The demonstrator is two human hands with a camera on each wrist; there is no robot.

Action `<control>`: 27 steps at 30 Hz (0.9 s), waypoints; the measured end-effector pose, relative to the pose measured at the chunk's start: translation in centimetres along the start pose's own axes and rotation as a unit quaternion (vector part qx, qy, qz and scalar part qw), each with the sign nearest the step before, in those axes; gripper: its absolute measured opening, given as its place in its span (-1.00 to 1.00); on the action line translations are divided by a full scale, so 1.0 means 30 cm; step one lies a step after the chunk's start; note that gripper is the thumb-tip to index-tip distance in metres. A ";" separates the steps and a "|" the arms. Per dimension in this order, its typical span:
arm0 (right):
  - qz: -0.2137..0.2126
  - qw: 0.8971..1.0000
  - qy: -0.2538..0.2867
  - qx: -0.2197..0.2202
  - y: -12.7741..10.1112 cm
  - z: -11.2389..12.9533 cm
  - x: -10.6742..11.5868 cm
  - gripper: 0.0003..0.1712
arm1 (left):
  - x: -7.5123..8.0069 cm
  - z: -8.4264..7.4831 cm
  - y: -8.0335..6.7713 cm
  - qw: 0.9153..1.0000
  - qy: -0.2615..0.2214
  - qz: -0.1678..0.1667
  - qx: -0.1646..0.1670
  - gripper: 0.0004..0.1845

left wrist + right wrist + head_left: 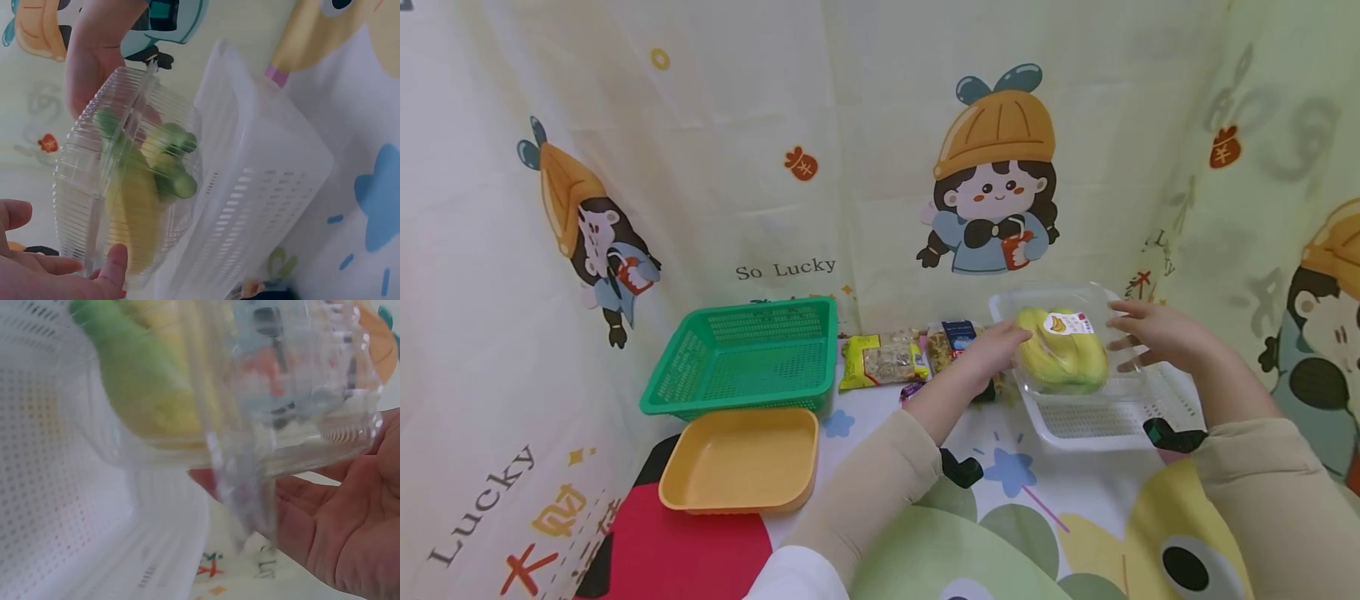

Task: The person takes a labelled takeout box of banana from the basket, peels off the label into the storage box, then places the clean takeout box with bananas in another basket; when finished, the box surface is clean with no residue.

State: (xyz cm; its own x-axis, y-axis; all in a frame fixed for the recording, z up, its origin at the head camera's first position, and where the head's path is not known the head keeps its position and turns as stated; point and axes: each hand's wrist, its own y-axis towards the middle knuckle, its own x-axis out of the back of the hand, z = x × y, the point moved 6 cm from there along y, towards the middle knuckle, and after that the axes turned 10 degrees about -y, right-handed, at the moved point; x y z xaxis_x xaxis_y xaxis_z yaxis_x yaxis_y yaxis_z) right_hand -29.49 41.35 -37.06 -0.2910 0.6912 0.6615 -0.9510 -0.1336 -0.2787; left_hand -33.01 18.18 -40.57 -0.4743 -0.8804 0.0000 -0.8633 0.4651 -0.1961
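Note:
A clear plastic clamshell box of yellow-green bananas, with a white label on top, is held tilted between both hands over a white perforated basket. My left hand grips the box's left end, its thumb and fingers at the edge. At the other end, my right hand holds the box with spread fingers; some go behind its rim in the right wrist view. The box hides part of the basket.
Left of the basket lie a yellow snack bag and other packets, partly behind my left arm. A green basket stands at the far left, with an orange-yellow tray in front of it. A printed curtain hangs behind.

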 end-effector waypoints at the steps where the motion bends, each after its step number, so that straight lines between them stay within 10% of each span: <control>1: -0.003 1.000 0.001 0.001 -0.003 0.013 -0.005 -0.23 | 0.013 -0.005 -0.007 1.000 0.008 0.004 -0.008 -0.45; 15: -0.019 1.000 0.009 0.022 0.010 0.114 -0.113 -0.16 | 0.162 -0.004 -0.118 0.998 0.020 0.026 -0.052 -0.41; 27: -0.037 0.998 0.025 0.041 0.023 0.206 -0.262 -0.11 | 0.323 0.053 -0.226 0.996 0.048 -0.054 -0.054 -0.36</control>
State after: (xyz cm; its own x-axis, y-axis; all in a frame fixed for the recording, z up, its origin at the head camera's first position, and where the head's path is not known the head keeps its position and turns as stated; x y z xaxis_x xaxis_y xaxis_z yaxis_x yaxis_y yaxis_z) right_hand -28.51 31.45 -38.15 -0.2169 0.7353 0.6421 -0.9755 -0.1380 -0.1715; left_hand -31.48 6.36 -40.80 -0.3884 -0.9149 0.1095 -0.9208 0.3808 -0.0841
